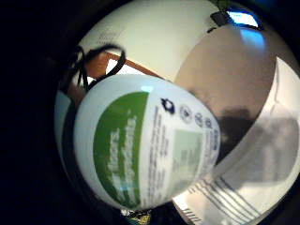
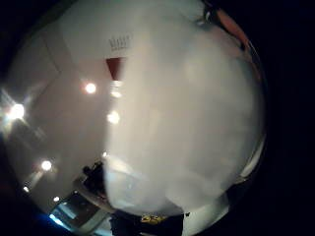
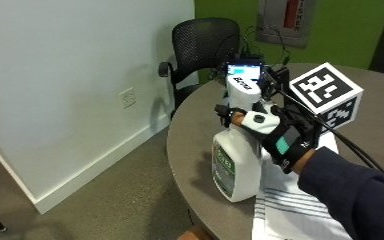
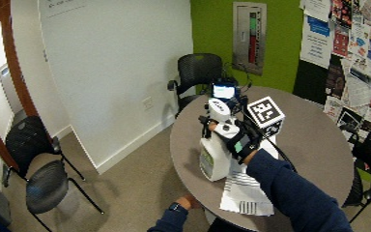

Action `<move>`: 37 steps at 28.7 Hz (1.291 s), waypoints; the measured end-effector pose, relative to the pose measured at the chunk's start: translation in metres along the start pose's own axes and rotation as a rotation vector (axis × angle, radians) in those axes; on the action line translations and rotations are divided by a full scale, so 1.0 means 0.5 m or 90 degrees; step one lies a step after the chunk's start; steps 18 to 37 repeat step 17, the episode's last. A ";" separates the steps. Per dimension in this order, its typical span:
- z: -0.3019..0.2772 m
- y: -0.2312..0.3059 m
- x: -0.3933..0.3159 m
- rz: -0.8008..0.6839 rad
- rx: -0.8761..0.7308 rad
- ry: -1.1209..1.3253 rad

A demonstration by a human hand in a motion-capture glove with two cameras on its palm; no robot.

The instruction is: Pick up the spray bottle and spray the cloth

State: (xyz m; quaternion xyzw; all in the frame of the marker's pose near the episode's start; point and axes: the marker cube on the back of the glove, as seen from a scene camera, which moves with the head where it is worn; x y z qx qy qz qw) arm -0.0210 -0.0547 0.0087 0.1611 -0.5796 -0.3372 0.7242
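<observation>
Spray bottle (image 3: 235, 167) stands upright at the round table (image 3: 198, 125) edge, just beside the striped cloth (image 3: 292, 210). Right hand (image 3: 272, 132) grips its neck, fingers (image 3: 235, 120) curled round below the sprayer head

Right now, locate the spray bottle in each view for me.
Outside view: spray bottle stands at the table edge, its neck held by the gloved right hand.
Wide outside view: same place, beside the striped cloth.
Little finger palm view: green label fills the middle.
Thumb palm view: white blur.
Shared landmark: the cloth.
</observation>
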 end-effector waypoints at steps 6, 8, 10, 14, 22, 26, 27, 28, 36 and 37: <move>-0.043 0.068 0.004 0.008 -0.071 0.025; -0.054 0.083 0.007 0.009 -0.075 0.028; -0.058 0.084 0.008 0.006 -0.074 0.031; -0.059 0.080 0.008 0.004 -0.074 0.032; -0.059 0.080 0.008 0.004 -0.074 0.032; -0.059 0.080 0.008 0.004 -0.074 0.032; -0.059 0.080 0.008 0.004 -0.074 0.032; -0.059 0.080 0.008 0.004 -0.074 0.032; -0.059 0.080 0.008 0.004 -0.074 0.032; -0.059 0.080 0.008 0.004 -0.074 0.032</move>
